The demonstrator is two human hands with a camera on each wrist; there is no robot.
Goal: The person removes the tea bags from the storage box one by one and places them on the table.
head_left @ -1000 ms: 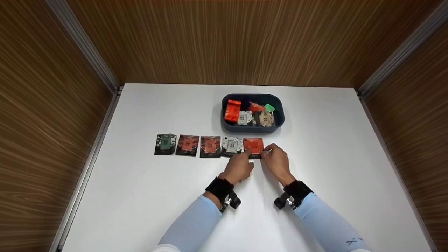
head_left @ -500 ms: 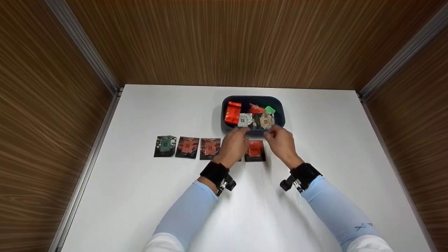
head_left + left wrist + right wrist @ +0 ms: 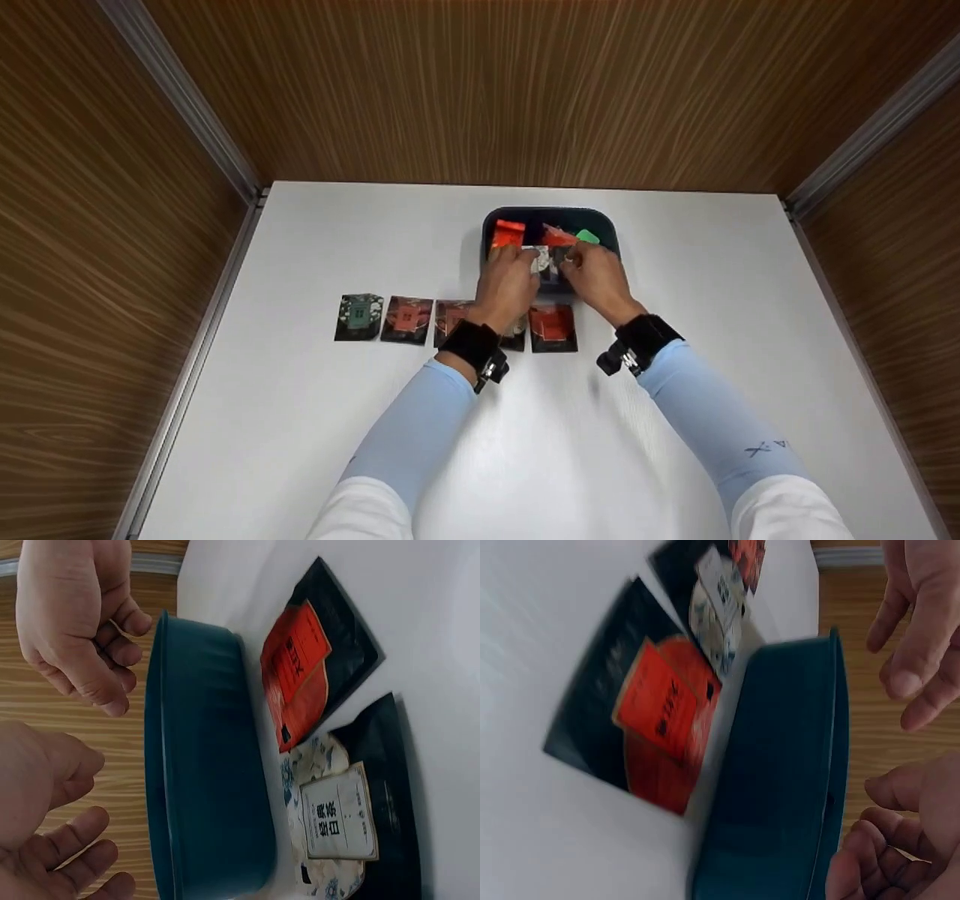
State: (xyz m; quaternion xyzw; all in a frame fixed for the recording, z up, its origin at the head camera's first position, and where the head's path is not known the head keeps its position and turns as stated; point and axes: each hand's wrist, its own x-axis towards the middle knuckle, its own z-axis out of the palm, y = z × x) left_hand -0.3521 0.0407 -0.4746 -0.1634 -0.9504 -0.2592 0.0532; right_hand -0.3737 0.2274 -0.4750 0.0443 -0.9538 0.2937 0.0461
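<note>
My left hand point(image 3: 508, 289) reaches over the near rim of a dark teal plastic tub point(image 3: 214, 757), fingers loosely bent and holding nothing. Beside it, my right hand point(image 3: 601, 279) hovers over the tub's right part, thumb apart from the fingers. Between the hands in the head view shows a white patterned tea packet point(image 3: 539, 259) inside the tub. A shiny orange-red packet point(image 3: 508, 234) lies behind my left fingers. In front of the tub, a red-and-black tea packet point(image 3: 660, 705) lies flat, next to a white-and-black tea packet point(image 3: 341, 814), mostly hidden by my left wrist in the head view.
Farther left in the same row lie a green tea packet point(image 3: 359, 316) and a red tea packet point(image 3: 406, 319); another red tea packet point(image 3: 451, 319) is partly covered by my left hand. A green piece point(image 3: 587, 236) sits in the tub. Wood-grain panels point(image 3: 480, 90) enclose the white table point(image 3: 300, 420).
Both hands have left the red-and-black packet at the row's right end and moved forward to the tub, now reaching over its near rim. The packets in the row stay down.
</note>
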